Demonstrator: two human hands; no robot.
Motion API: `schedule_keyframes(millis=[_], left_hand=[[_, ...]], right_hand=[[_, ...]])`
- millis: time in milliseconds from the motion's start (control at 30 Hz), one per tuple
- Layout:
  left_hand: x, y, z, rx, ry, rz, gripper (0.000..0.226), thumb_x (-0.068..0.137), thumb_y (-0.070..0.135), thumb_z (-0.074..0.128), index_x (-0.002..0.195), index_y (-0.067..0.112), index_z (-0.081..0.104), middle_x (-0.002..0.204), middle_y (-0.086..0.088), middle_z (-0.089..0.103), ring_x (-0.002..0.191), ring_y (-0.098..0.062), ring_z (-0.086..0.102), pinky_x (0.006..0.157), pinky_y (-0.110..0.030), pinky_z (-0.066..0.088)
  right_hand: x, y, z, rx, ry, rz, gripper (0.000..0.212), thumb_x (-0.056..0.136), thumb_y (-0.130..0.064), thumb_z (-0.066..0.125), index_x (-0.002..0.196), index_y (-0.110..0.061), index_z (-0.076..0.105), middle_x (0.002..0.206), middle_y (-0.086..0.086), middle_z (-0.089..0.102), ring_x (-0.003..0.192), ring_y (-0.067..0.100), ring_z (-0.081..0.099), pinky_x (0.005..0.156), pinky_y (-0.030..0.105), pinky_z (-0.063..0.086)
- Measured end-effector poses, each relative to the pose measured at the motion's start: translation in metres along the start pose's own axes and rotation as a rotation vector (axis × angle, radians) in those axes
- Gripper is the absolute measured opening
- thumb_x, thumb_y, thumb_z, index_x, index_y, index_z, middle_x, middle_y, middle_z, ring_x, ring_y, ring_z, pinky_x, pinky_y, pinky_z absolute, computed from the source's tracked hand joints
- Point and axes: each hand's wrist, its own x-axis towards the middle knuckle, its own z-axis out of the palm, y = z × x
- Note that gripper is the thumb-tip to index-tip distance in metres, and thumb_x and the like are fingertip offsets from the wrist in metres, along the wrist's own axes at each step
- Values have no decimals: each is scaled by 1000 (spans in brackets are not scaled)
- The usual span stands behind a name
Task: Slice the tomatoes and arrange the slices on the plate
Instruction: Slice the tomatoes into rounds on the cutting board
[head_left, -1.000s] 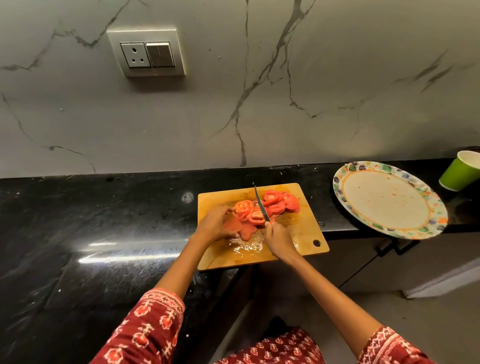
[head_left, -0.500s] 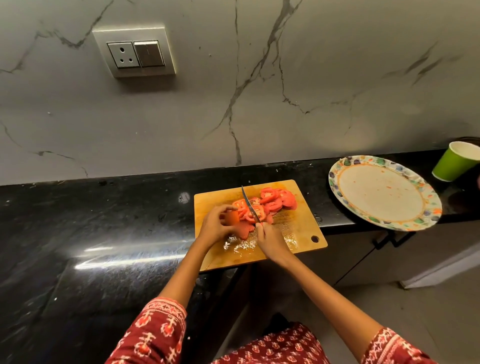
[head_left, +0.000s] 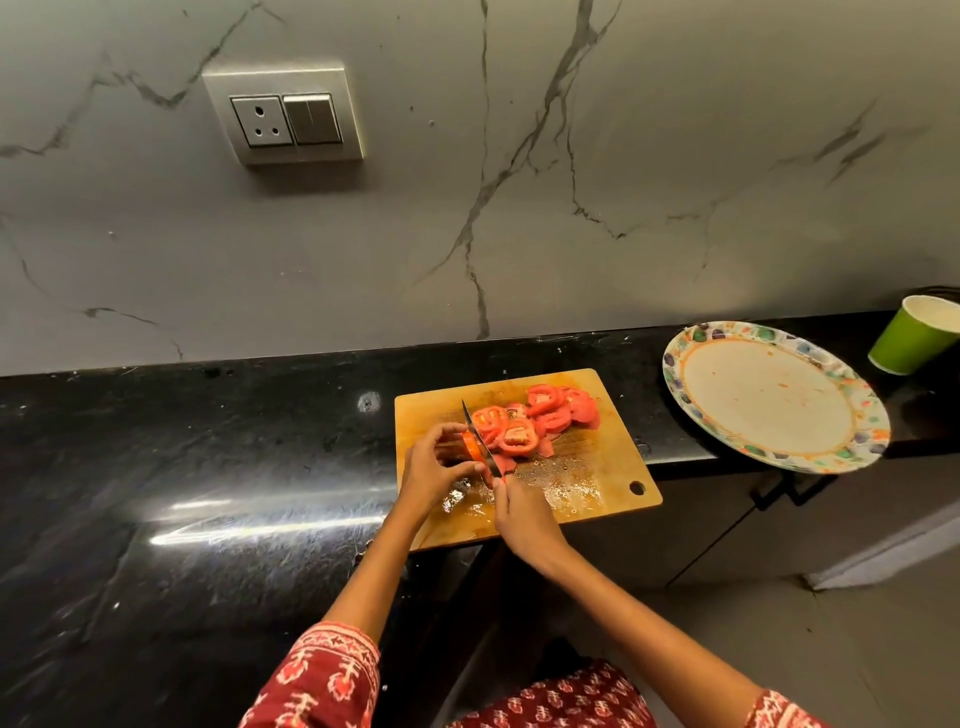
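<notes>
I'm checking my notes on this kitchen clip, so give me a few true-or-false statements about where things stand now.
1. The plate holds tomato slices. False: the slices lie on the cutting board.
2. The right hand holds the knife. True.
3. The left hand holds the tomato piece being cut. True.
4. The green cup stands on the board. False: it stands on the counter, beyond the plate.

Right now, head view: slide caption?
Left hand steadies tomato end as right hand knife slices; plate bare.
</notes>
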Motion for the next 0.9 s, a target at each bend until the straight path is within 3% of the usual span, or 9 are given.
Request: schedule_keyframes(millis=[133, 333, 433, 533, 767, 900], left_hand=[[-2, -3, -2, -52, 17, -3, 47, 74, 2, 73, 118, 7, 59, 110, -5, 64, 104, -18, 61, 81, -15, 49], [-4, -3, -2, -62, 9, 21, 50, 76, 6, 73, 123, 3, 56, 120, -13, 62, 112, -20, 58, 93, -28, 49], [-2, -3, -1, -67, -6, 31, 53, 73, 3, 75, 123, 2, 56, 123, -14, 60, 116, -22, 56, 95, -29, 48], [0, -2, 1, -79, -4, 7, 56, 71, 2, 76, 123, 3, 56, 121, -13, 61, 113, -20, 58, 91, -24, 49], [2, -6, 2, -92, 51, 24, 48, 65, 5, 81, 107, 13, 60, 104, 1, 60, 97, -9, 58, 75, -10, 50], [3, -8, 2, -61, 65, 16, 45, 66, 10, 81, 106, 15, 62, 107, -1, 62, 100, -10, 58, 74, -7, 50]], right_hand=[[1, 0, 0, -3, 2, 14, 35, 102, -23, 30, 101, 0, 57, 92, 19, 64, 85, 32, 59, 58, 26, 23], [3, -3, -4, 4, -11, 10, 34, 102, -19, 31, 95, 1, 57, 88, 18, 62, 76, 29, 54, 55, 27, 19], [4, -3, -6, -14, -22, 18, 35, 101, -19, 31, 95, 2, 58, 92, 21, 63, 85, 34, 57, 61, 29, 25], [3, -4, -8, -17, -30, 30, 35, 101, -19, 30, 98, 2, 57, 94, 20, 63, 87, 34, 57, 62, 29, 26], [1, -2, -9, -58, -33, 47, 31, 102, -23, 29, 93, -6, 54, 85, 14, 60, 68, 19, 46, 58, 29, 25], [2, -2, -9, -66, -43, 44, 32, 102, -24, 29, 97, -5, 54, 88, 15, 62, 68, 20, 49, 57, 28, 26]])
